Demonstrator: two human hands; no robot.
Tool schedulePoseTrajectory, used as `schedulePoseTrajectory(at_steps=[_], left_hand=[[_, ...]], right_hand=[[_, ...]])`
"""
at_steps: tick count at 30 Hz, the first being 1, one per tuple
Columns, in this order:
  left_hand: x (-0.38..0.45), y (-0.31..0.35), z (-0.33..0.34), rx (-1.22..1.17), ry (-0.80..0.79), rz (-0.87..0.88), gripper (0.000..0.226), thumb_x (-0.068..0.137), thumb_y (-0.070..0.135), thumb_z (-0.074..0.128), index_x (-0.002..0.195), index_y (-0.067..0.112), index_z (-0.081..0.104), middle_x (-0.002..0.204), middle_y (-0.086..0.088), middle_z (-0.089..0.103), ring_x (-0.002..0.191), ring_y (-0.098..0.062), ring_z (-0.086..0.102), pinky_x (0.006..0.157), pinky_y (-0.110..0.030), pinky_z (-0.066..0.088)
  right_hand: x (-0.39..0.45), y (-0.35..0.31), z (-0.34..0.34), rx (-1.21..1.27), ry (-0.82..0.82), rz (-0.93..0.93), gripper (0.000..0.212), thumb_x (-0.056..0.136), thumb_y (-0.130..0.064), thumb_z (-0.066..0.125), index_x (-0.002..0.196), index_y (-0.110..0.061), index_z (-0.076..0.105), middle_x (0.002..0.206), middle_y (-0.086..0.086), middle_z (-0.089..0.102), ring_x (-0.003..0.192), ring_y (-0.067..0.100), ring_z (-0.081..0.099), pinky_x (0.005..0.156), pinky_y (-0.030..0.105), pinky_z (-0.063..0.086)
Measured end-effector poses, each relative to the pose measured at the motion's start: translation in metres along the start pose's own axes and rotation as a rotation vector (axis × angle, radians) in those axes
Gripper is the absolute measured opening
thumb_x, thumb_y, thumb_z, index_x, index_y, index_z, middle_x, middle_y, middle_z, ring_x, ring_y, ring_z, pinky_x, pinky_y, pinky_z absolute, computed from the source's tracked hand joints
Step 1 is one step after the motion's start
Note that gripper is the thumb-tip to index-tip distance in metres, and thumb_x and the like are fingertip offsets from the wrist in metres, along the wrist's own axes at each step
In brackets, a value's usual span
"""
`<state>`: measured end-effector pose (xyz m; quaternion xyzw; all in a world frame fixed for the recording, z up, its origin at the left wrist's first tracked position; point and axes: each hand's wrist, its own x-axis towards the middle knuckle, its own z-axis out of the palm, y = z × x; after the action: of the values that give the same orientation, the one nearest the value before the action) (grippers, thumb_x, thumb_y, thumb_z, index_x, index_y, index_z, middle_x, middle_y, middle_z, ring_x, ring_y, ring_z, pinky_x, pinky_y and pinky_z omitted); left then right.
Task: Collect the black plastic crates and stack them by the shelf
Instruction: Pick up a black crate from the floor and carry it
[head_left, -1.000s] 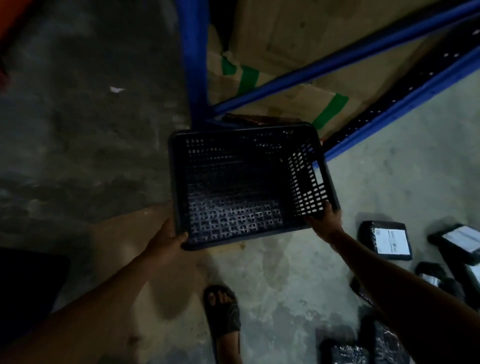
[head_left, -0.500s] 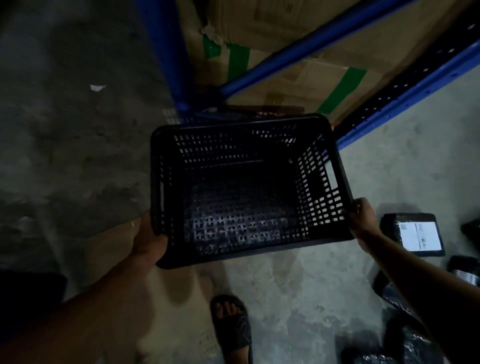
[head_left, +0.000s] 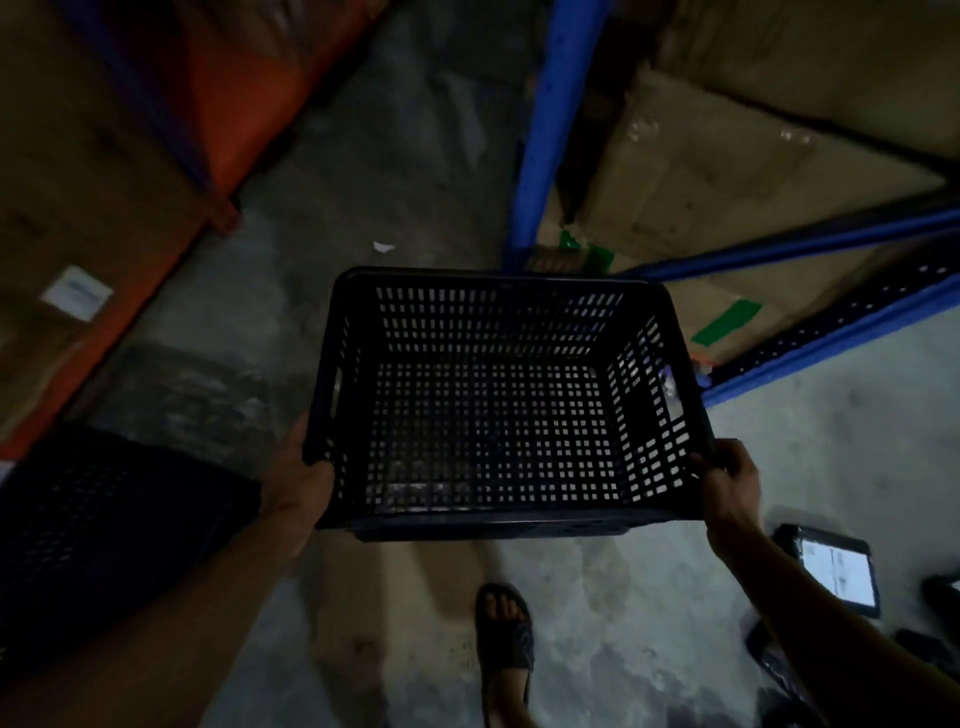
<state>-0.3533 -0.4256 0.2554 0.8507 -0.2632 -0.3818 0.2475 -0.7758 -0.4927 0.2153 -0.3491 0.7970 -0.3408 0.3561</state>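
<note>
Now black crate held aloft; left hand, right hand fingers clamped on near corners.

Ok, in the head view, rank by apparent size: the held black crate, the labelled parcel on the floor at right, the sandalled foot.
1. Black crate, by far the largest, though nearest the camera.
2. and 3. Labelled parcel and sandalled foot look similar; not ranked.

Bare concrete floor is seen ahead between the racks. The way is narrowed by the blue shelf post — boxes behind it — and at left by another black crate; parcels are strewn at right.
</note>
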Motion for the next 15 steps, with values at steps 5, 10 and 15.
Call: schedulePoseTrajectory(at_steps=[5, 10, 15], left_hand=[[-0.034, -0.019, -0.094, -0.095, 0.145, -0.004, 0.072, 0.081, 0.009, 0.046, 0.142, 0.045, 0.038, 0.141, -0.010, 0.054, 0.125, -0.033, 0.052, 0.107, -0.043, 0.042], [-0.077, -0.077, -0.212, -0.152, 0.231, -0.003, 0.066, 0.086, 0.019, 0.048, 0.143, 0.050, 0.032, 0.144, -0.004, 0.050, 0.126, -0.030, 0.051, 0.108, -0.041, 0.041], [-0.099, -0.168, -0.289, -0.210, 0.393, -0.072, 0.069, 0.082, 0.014, 0.051, 0.143, 0.042, 0.038, 0.138, -0.008, 0.057, 0.122, -0.030, 0.055, 0.106, -0.040, 0.042]], right_hand=[[-0.063, -0.067, 0.010, 0.075, -0.085, -0.095, 0.013, 0.082, -0.011, 0.058, 0.085, -0.023, 0.059, 0.087, 0.005, 0.063, 0.085, 0.025, 0.059, 0.077, 0.042, 0.049], [-0.152, -0.125, 0.060, 0.098, -0.231, -0.212, 0.010, 0.085, -0.008, 0.057, 0.093, -0.014, 0.059, 0.082, 0.004, 0.061, 0.078, 0.020, 0.056, 0.072, 0.038, 0.046], [-0.228, -0.142, 0.141, 0.080, -0.401, -0.306, 0.008, 0.082, -0.005, 0.054, 0.080, -0.013, 0.052, 0.076, 0.013, 0.056, 0.075, 0.026, 0.052, 0.067, 0.042, 0.041]])
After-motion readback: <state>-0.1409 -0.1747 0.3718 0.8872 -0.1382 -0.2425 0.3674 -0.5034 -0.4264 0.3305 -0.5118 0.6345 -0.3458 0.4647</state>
